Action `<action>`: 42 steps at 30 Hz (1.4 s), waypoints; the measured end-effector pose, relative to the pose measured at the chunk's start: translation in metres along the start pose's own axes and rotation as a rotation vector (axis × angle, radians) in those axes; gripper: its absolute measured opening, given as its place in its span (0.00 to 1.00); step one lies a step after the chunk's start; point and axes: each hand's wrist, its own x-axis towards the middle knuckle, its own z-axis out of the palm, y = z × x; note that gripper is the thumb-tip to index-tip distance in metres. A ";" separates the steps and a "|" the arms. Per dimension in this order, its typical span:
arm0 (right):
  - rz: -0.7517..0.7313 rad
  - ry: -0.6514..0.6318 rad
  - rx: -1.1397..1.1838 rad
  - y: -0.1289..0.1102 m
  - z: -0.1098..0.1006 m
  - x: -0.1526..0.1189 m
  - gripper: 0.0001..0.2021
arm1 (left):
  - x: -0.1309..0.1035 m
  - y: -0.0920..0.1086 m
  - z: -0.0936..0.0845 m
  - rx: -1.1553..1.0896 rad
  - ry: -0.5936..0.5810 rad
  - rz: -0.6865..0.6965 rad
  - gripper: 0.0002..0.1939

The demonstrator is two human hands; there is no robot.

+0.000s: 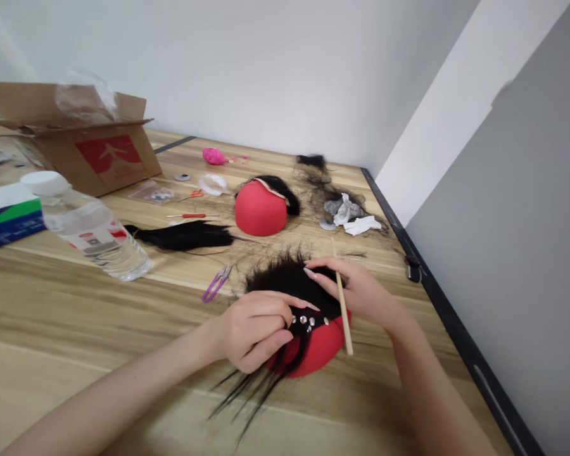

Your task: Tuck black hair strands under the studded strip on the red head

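Observation:
A black hairpiece (292, 278) sits on a red dome-shaped block (320, 354), with several shiny round pin heads (312, 321) along its near edge. My left hand (259, 326) rests at that edge, index finger stretched toward the pins, the other fingers curled in against the thumb; what they pinch is hidden. Long black strands (261, 392) hang below it onto the table. My right hand (356, 288) holds a thin pale wooden stick (344, 316), which slants down across the block's right side. Its fingertips lie on the hair.
Purple thread snips (216, 284), a black hair bundle (185, 235) and a water bottle (92, 231) lie or stand leftward. Behind are a second red block (260, 209), loose hair with crumpled tissue (346, 212), pink yarn (213, 156) and an open cardboard box (109, 158).

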 end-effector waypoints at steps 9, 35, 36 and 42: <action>0.079 0.337 0.597 -0.008 -0.023 -0.011 0.25 | -0.002 -0.011 -0.002 -0.195 0.001 -0.106 0.14; 0.207 -0.099 0.555 -0.033 0.020 -0.007 0.17 | -0.007 -0.010 0.007 -0.207 0.242 -0.330 0.20; 0.197 -0.087 0.535 -0.033 0.021 -0.007 0.17 | -0.007 -0.010 0.007 -0.205 0.241 -0.332 0.20; 0.120 -0.042 0.467 -0.034 0.023 -0.006 0.17 | -0.005 -0.009 0.006 -0.171 0.216 -0.319 0.21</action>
